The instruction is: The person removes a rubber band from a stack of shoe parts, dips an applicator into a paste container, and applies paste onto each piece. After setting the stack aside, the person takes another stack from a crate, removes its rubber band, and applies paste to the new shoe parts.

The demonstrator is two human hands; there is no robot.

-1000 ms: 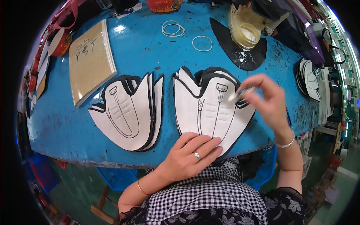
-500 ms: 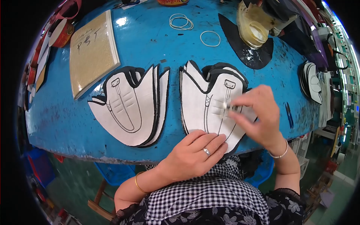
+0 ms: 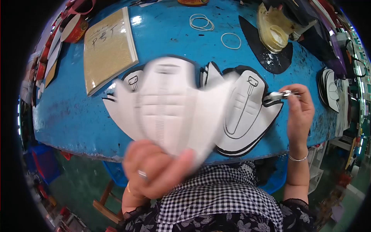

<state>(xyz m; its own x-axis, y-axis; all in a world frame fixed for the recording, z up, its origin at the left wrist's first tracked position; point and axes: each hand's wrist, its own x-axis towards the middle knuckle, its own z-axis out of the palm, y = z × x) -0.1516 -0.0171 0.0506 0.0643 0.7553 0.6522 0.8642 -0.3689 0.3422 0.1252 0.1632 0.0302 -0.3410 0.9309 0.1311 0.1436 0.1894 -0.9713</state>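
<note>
My left hand (image 3: pixel 152 170) grips the lower edge of a white shoe-upper piece (image 3: pixel 170 116) with stitched lines. This piece is lifted and smeared by motion, and it covers most of the left stack of similar pieces (image 3: pixel 133 80). To its right lies another stack of white, black-edged shoe-upper pieces (image 3: pixel 247 112), stitched lines facing up. Beside that stack's right tip, my right hand (image 3: pixel 299 116) is raised with its fingers closed on a small shiny metal tool (image 3: pixel 286 94) with a whitish tip; its exact kind is unclear.
On the blue table (image 3: pixel 162 27) lie a tan notebook (image 3: pixel 110 50), several rubber bands (image 3: pixel 201 22) and a black curved piece (image 3: pixel 270 62) under a yellowish pot (image 3: pixel 272 34). More pieces (image 3: pixel 328 91) are stacked at the right edge. A red paper cup (image 3: pixel 75 29) is at upper left.
My left hand has lifted a piece off the right stack and swung it left over the left stack. My right hand has drawn back to the right, still holding the metal tool.
</note>
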